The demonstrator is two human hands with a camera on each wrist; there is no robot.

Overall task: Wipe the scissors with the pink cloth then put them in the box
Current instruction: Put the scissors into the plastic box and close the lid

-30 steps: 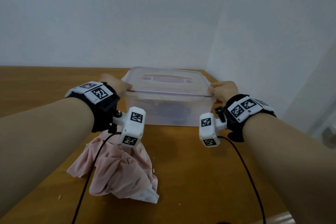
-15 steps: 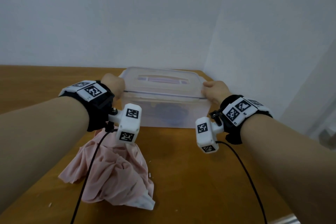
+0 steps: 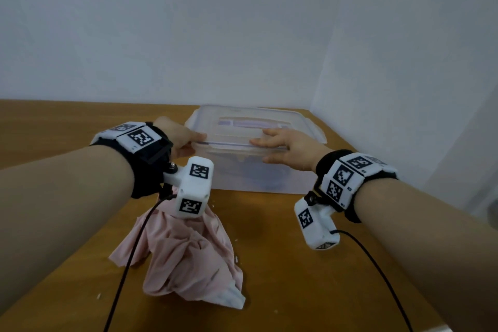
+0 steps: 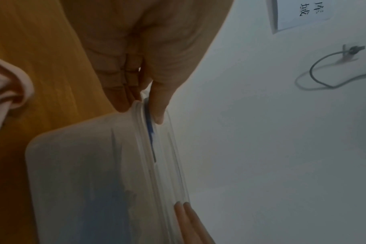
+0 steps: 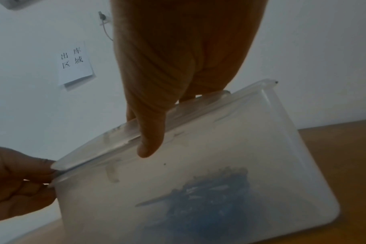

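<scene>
A translucent plastic box (image 3: 229, 183) with its lid (image 3: 242, 121) on stands at the table's far right corner. A blurred blue shape (image 5: 209, 198) shows through its front wall; I cannot make out the scissors. My left hand (image 3: 186, 140) pinches the lid's left front corner, thumb on top and fingers curled under the rim (image 4: 142, 112). My right hand (image 3: 283, 143) lies on the lid's front edge with straight fingers on top and the thumb (image 5: 150, 145) down against the front wall. The crumpled pink cloth (image 3: 186, 256) lies on the table in front of the box, under my left wrist.
The wooden table (image 3: 283, 264) ends near the right wall just past the box. A paper note (image 5: 75, 64) and a thin cable (image 4: 324, 74) hang on the white wall behind. Black wrist-camera cables (image 3: 377, 267) trail over the table.
My right hand has moved left from the box's right end onto the lid's front edge, fingers now stretched over the top. The left hand stays at the left corner.
</scene>
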